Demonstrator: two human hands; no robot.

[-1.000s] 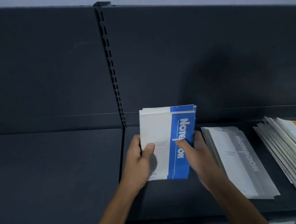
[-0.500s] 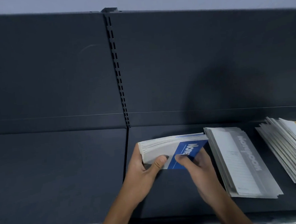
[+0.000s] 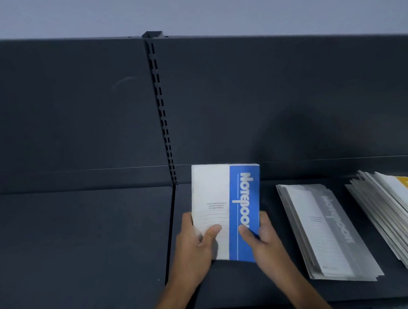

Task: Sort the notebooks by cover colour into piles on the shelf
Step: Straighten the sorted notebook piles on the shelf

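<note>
Blue notebook [image 3: 225,200]: white cover with a blue band down its right side, "Notebook" printed along the band. We see it held up facing us, tipped back, over the shelf [image 3: 84,245]. Its top edge reaches the back panel's [image 3: 266,90] lower ledge.

Left hand [image 3: 196,240] grips the lower left edge, thumb laid on the white part of the cover. Right hand [image 3: 263,236] grips the lower right edge, thumb on the blue band. Both sets of fingers curl behind the cover, out of sight.

Just right of the held notebook, apart from it, a grey pile [image 3: 327,230] lies flat and slightly fanned, with a grey-banded cover on top. Further right is a yellow pile [image 3: 397,214], also fanned, its top cover showing a yellow band.

The shelf is dark and matt, in two sections. The seam between them runs just left of the left hand. A slotted upright [image 3: 162,109] rises from that seam up the dark back panel. A pale wall [image 3: 189,7] shows above.

Unclear: whether the notebook's bottom edge touches the shelf, and whether we hold one notebook or several. The small print on the white cover is unreadable. The yellow pile is cut off by the right frame edge. A soft shadow falls on the back panel.
</note>
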